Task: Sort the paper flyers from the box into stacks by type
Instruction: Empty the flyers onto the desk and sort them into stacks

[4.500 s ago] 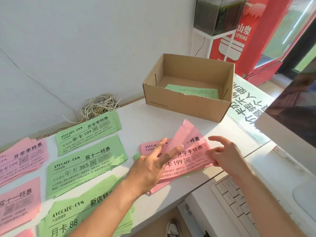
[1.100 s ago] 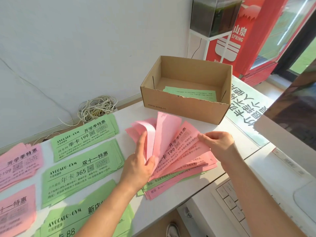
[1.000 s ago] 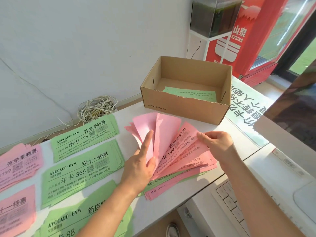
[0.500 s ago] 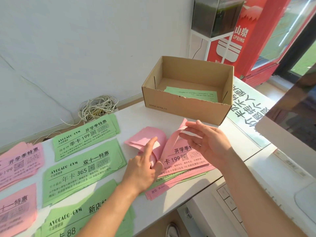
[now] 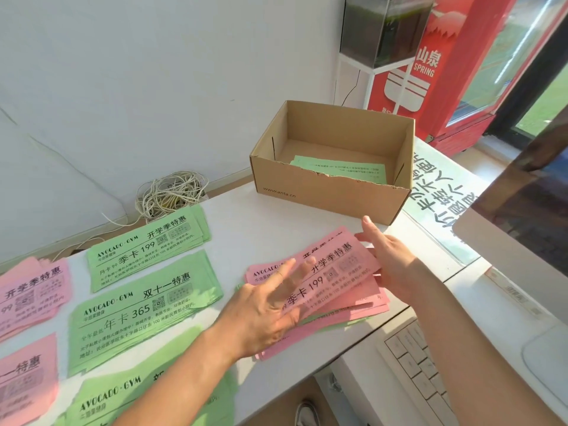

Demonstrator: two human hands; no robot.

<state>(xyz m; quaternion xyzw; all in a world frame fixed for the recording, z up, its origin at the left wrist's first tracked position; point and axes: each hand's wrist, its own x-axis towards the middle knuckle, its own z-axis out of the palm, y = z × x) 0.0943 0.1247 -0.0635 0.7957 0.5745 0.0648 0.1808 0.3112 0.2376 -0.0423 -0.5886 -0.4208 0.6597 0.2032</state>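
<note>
A loose pile of pink flyers (image 5: 338, 269) lies at the front right of the white table, with a few green sheets (image 5: 325, 321) showing under it. My left hand (image 5: 270, 302) hovers with spread fingers over the pile's left end, blurred. My right hand (image 5: 392, 261) has straight fingers against the pile's right end. Behind stands the cardboard box (image 5: 332, 199) with green flyers (image 5: 341, 169) inside. Sorted stacks lie to the left: green stacks (image 5: 147, 244), (image 5: 144, 302), (image 5: 123, 392) and pink stacks (image 5: 30, 290), (image 5: 24, 373).
A coil of pale cable (image 5: 169, 192) sits by the wall behind the stacks. A keyboard (image 5: 421, 364) and a monitor (image 5: 522, 210) stand at the right. A printed sign (image 5: 439, 192) lies beside the box, with a red fridge (image 5: 445, 72) behind.
The pink flyers, fanned and lifted by my left hand before, now lie flat in one pile. My left hand has let go of them, and my right hand has moved to the pile's right end.
</note>
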